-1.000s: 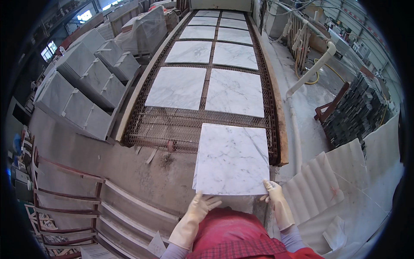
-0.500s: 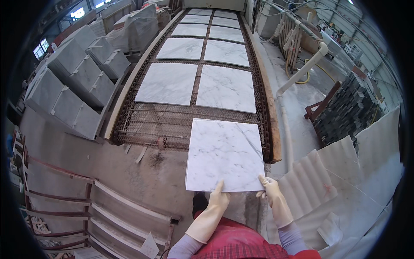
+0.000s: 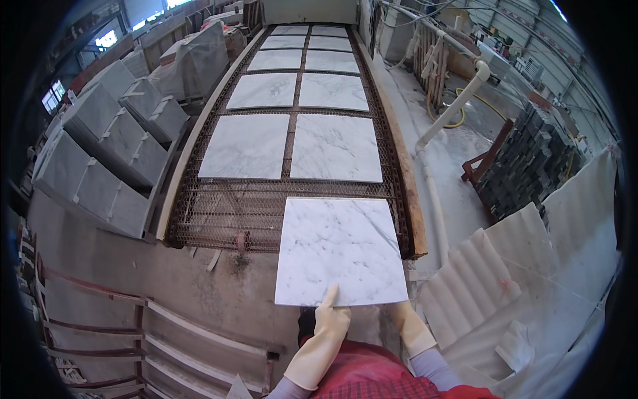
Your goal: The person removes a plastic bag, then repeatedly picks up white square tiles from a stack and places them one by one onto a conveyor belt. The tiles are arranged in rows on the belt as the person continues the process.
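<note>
A square white marble tile with grey veins is held flat in front of me, its far part over the near end of a conveyor with a wire-mesh belt. My left hand, in a cream rubber glove, grips the tile's near edge with one digit laid on top; its other fingers are partly hidden. At the near right corner my right hand, gloved alike, reaches under the tile, which hides its fingers. Farther up the belt lie two rows of similar tiles, the nearest being a left tile and a right tile.
Stone slabs lean on a rack at the left. A metal frame stands at the lower left. On the right are a white pipe, a stack of dark stone strips and pale corrugated sheets.
My right hand has gone from pinching the tile's right corner to reaching beneath it, its thumb now out of sight. The view has shifted, and the tile sits slightly lower in it.
</note>
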{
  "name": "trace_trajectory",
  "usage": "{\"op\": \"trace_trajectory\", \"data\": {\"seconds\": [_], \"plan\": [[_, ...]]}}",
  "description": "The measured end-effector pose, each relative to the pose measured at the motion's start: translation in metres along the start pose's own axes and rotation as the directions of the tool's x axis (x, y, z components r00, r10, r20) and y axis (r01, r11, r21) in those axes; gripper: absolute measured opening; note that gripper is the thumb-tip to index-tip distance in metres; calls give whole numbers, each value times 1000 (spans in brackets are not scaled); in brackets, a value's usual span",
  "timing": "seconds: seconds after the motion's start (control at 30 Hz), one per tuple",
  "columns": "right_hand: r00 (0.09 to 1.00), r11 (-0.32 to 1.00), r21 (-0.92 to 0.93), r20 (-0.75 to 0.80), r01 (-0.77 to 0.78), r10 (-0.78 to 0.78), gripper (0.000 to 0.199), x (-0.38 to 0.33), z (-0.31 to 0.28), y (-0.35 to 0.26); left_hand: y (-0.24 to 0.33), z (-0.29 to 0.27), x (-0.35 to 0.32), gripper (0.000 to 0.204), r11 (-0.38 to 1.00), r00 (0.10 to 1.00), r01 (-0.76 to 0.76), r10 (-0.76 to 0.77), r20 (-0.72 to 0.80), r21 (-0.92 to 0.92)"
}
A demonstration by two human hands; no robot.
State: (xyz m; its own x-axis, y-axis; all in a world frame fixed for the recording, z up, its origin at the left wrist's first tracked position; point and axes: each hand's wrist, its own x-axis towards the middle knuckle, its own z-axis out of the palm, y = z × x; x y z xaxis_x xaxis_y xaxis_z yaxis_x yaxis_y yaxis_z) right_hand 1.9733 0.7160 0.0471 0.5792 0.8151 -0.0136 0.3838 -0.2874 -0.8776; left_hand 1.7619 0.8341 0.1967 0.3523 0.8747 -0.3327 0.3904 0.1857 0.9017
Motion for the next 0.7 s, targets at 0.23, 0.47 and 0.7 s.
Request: {"op": "trace_trajectory", "data": {"seconds": [0.23,0.47,0.7], "plan": [[722,476,685,105,-551,684,39,14,22,-70,50,-88,44,22,423,769,527,-607,201,-737],[560,499,497,-32,-710,828,41,25,21,-111,63,-155,49,27,343,926,172,-375,33,-923],[543,476,544,-42,-691,838,44,25,30,-81,46,-226,69,32,473,928,-135,-248,-278,-871]]}}
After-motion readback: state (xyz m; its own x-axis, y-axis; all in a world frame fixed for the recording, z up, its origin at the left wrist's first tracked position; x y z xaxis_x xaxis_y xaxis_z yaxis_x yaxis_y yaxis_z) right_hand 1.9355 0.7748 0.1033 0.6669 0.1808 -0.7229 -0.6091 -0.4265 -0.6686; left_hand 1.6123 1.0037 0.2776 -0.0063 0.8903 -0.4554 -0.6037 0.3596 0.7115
